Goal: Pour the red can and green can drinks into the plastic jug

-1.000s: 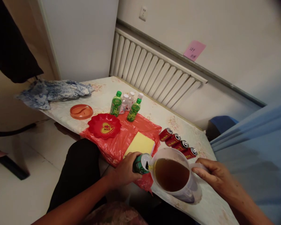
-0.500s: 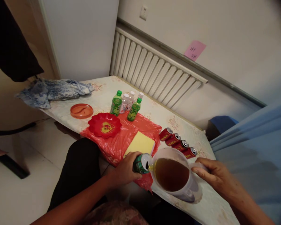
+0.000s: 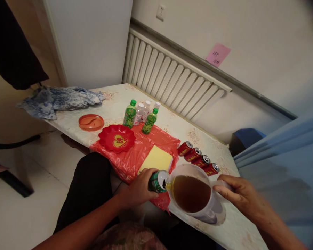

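My left hand (image 3: pixel 139 189) is wrapped round a green drink can (image 3: pixel 156 182), tipped so that its open top faces the jug. Yellowish liquid runs from the can's mouth over the rim of a clear plastic jug (image 3: pixel 214 213). Brown liquid (image 3: pixel 191 194) fills a good part of the jug. On the far side, my right hand (image 3: pixel 237 192) grips the jug's handle, its fingers partly hidden behind it. Just behind the jug, several red drink cans (image 3: pixel 193 154) stand in a slanting row with their tops towards me.
A red plastic sheet (image 3: pixel 161 137) lies on the flowered tablecloth (image 3: pixel 114 93), bearing a yellow pad (image 3: pixel 156 159) and a scalloped red plate (image 3: pixel 108 139). Green bottles (image 3: pixel 149 123) and clear bottles with white caps (image 3: pixel 139 113) stand behind. An orange dish (image 3: pixel 91 123) sits left, near crumpled blue-white cloth (image 3: pixel 70 99).
The liquid keeps running from the green can into the jug. Both hands hold their places; the view has shifted very slightly.
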Available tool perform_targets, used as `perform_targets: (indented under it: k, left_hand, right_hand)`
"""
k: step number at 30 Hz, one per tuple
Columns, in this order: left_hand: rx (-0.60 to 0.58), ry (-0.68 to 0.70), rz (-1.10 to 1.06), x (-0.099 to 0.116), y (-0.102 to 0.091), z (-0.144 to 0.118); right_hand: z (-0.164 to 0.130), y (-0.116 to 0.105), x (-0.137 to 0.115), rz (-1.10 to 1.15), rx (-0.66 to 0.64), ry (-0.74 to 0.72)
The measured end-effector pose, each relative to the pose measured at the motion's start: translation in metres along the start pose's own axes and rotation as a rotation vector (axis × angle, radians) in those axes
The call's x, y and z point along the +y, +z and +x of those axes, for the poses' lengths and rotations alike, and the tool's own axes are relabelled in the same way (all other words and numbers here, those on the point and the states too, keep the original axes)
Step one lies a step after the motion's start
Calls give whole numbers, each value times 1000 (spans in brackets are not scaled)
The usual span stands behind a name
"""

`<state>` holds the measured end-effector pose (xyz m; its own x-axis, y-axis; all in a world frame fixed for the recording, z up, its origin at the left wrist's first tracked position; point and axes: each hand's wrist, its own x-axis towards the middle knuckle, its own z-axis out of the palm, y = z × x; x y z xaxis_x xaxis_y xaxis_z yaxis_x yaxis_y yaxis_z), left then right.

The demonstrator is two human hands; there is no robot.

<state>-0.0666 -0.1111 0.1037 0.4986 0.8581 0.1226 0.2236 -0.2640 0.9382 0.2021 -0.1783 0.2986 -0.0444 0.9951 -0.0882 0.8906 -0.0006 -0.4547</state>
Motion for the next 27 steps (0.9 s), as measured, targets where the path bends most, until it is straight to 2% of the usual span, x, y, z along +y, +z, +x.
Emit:
perform_targets:
  k: [27]
  left_hand:
    - [-23,0,36,-1,1,-2]
  right_hand:
    - [4,0,-1,-32,-74,9]
